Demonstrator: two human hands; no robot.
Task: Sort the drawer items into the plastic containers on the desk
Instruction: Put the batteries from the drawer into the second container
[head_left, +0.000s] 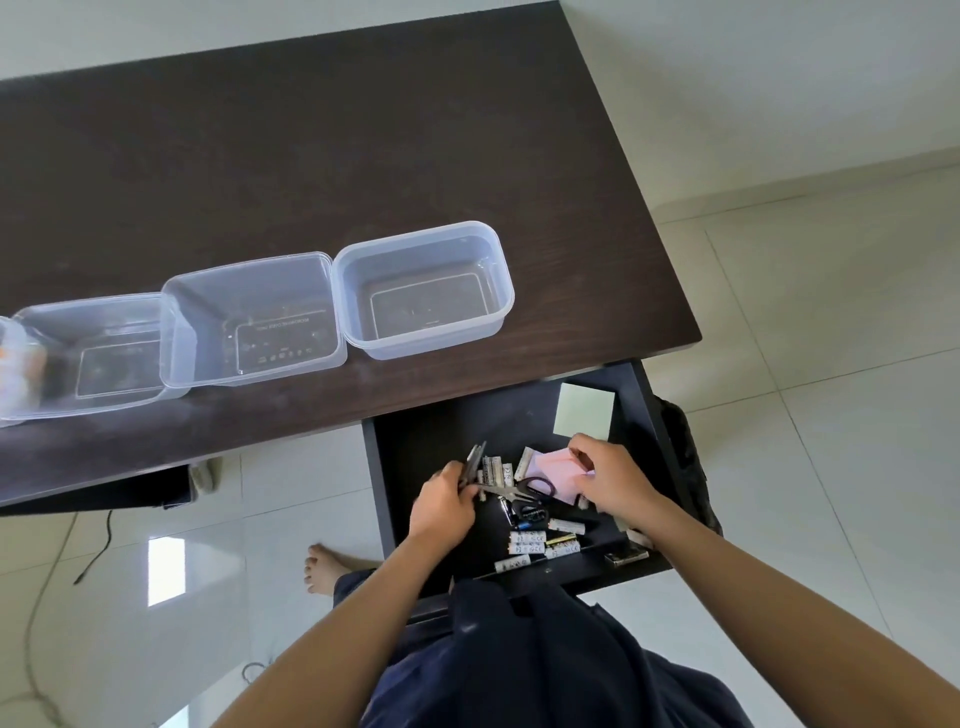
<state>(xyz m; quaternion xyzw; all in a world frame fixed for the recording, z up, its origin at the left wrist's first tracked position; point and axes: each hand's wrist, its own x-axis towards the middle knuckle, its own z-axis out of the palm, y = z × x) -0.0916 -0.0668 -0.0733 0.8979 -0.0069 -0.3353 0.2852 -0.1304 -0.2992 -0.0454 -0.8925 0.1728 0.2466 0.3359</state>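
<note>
We reached both bare arms down and forward into the open drawer (415, 431), a dark, flat-bottomed tray pulled out below the tabletop (311, 156). Our left hand (441, 506) was curled, its fingers (451, 475) closed around a thin dark item whose narrow end pointed up and away from us; we could not tell what it was. Our right hand (610, 480) lay palm down with the fingers (582, 452) bent over a pink sheet of paper (553, 470), pinching its edge; how firmly, we could not tell.

Between the hands lay scissors (519, 491) with metal blades and black loop handles, long axis running left to right, blades toward the left hand. Around them were scattered small cylindrical batteries (524, 543), pale and printed, most lying roughly left to right near the drawer's front, a few standing more front to back near the left hand. A pale green square pad (584, 410) sat flat in the far right corner.

On the dark, wood-grained tabletop stood clear plastic containers in a row: the right container (423, 291), the middle container (249, 322), touching it, and the left container (98, 353), overlapped by the middle one. All were rounded rectangles, smooth and translucent.
</note>
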